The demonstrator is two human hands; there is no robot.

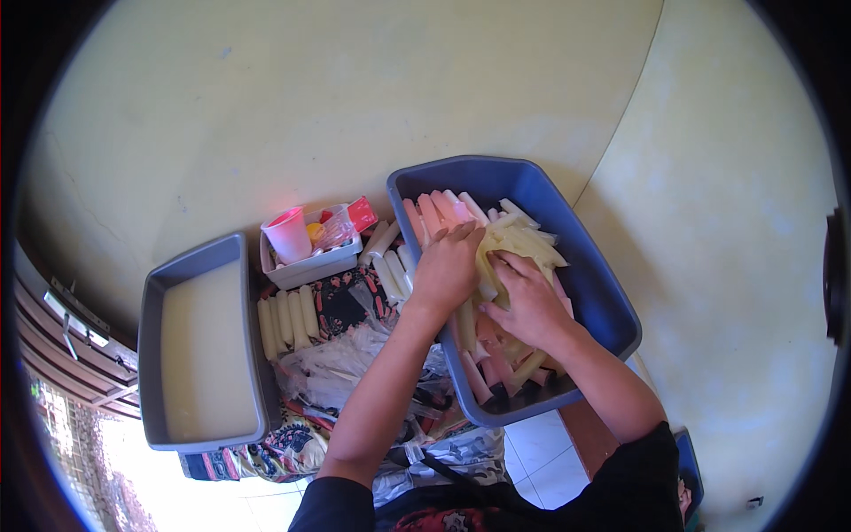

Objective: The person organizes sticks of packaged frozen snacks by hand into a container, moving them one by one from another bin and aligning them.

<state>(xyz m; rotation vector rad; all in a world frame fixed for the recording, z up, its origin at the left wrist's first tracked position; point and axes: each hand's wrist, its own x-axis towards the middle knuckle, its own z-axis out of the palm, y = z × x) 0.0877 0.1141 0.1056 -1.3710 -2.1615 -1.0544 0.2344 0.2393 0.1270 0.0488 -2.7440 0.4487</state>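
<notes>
Nearest to us are the black sleeves (346,505) and bare forearms, with pale floor tiles (541,457) below. Past them, we see 2 hands reaching into a blue-grey bin (612,324), side by side. The left hand (446,270) lies palm down on the filled packets, its fingers touching them. The right hand (534,306) has its thumb apart from its fingers and touches the pale yellow packets (523,238); we cannot tell whether either hand grips a packet. The yellow packets lie heaped in the bin among pink packets (429,215).

To the left of the bin, we find clear plastic bags (328,368) strewn over a patterned cloth (297,448). Beyond them lies a row of cream-coloured filled tubes (288,321), just beside a grey tub (152,355) of whitish liquid (208,346). Farther back, a white basket (312,274) holds a pink cup (288,238). Behind everything, we face a pale yellow wall (355,97).
</notes>
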